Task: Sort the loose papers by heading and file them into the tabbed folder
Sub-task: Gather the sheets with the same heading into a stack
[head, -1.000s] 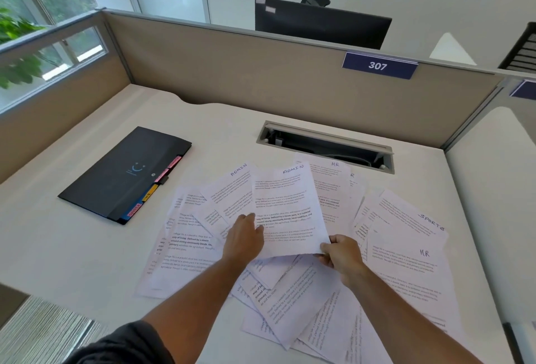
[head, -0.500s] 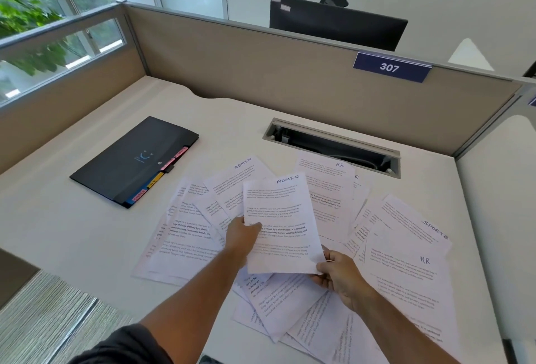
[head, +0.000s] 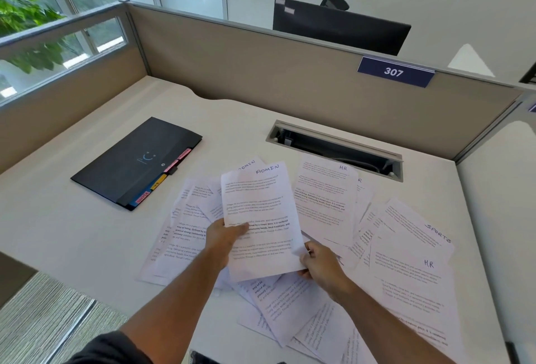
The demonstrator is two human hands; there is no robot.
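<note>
A white sheet headed ADMIN point(head: 261, 207) is lifted above the pile. My left hand point(head: 224, 237) grips its left edge, thumb on top. My right hand point(head: 320, 262) pinches its lower right corner. Behind it lies a second ADMIN sheet point(head: 246, 165), mostly covered. Loose papers point(head: 406, 276) are spread over the desk, among them an HR sheet point(head: 324, 198), another HR sheet point(head: 414, 279) and a SPORTS sheet point(head: 420, 233). The black tabbed folder point(head: 130, 163) lies closed to the left, with pink, yellow and blue tabs along its right edge.
The white desk point(head: 72, 233) is walled by beige partitions point(head: 261, 73). A cable slot point(head: 333, 149) lies open behind the papers. A dark monitor back point(head: 339, 25) shows over the partition beside a sign reading 307 point(head: 394, 72). The desk's front edge drops to striped carpet point(head: 43, 320).
Both hands have raised the ADMIN sheet and carried it leftward over the other ADMIN sheet. The camera view shifted slightly.
</note>
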